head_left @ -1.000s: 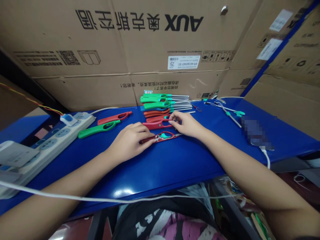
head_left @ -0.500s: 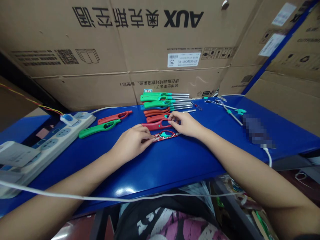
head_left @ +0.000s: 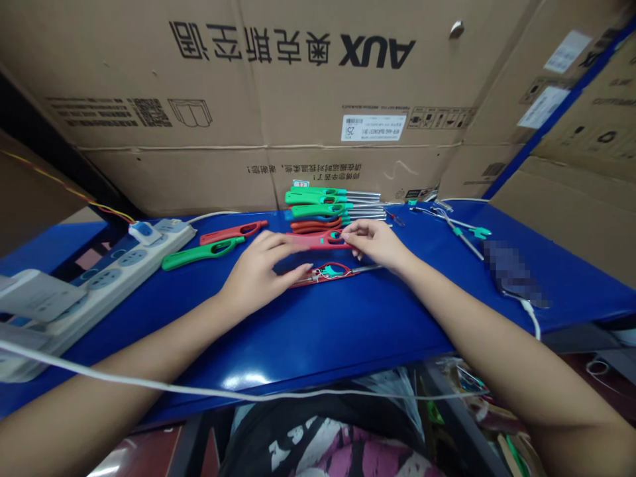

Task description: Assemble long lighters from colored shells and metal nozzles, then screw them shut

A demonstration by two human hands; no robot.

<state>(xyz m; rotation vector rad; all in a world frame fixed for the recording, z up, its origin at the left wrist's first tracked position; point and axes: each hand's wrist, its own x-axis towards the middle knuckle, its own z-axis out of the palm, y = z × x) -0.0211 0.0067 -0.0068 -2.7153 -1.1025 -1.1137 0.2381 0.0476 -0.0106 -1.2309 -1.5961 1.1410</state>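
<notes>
My right hand (head_left: 376,244) pinches the right end of a red lighter casing half (head_left: 318,240), near its trigger opening. My left hand (head_left: 263,268) has its thumb and fingers spread. Its fingertips reach the casing's left end; whether they touch is hard to tell. Just below lies an opened red lighter half (head_left: 320,273) with a teal trigger, white wires and a metal tube inside, close to my left thumb. Behind my hands, several assembled lighters (head_left: 318,211) in green, blue and orange-red lie stacked, their metal tubes pointing right.
Left of my hands lie a red casing (head_left: 231,232) and a green casing (head_left: 203,254), beside a white power strip (head_left: 119,267). A blurred dark device (head_left: 514,271) with a white cable and loose tubes (head_left: 467,232) sit at right. Cardboard (head_left: 278,119) stands behind; a white cord (head_left: 248,396) crosses in front.
My left hand has come off the opened lighter half, its fingers spreading towards the red casing half. My right hand has lifted that casing half a little. The view has shifted slightly.
</notes>
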